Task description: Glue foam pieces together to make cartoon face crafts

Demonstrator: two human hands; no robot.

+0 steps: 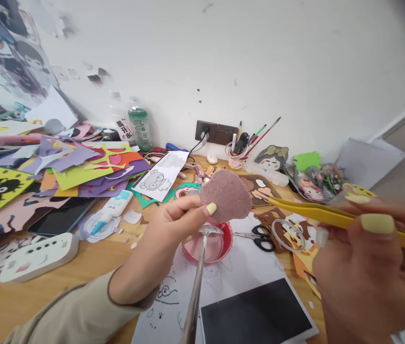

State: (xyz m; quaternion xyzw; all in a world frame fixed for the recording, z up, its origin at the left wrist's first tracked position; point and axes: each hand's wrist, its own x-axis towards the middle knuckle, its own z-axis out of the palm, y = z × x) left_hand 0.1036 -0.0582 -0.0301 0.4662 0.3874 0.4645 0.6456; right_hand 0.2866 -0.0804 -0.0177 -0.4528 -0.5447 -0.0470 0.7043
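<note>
Between the thumb and fingers of my left hand [168, 234] is a flat, mauve-brown cutout piece [226, 196] with a rounded, uneven outline. My right hand [363, 267] grips yellow tweezers [317, 210], their tips pointing left towards the cutout piece and apart from it. Whether the tips pinch anything is too small to tell. Below the cutout piece stands a red-rimmed bowl [228, 241] with pinkish contents. A metal spoon [199, 282] rests in it, its handle reaching towards me. Black-handled scissors [262, 238] lie right of the bowl.
Colourful paper scraps [76, 167] pile up at the left, near a phone [62, 217], a glue tube [114, 210] and a white device [39, 258]. A black rectangle [256, 315] lies on drawn sheets in front. Two bottles [139, 124] and a pen cup [236, 152] stand by the wall.
</note>
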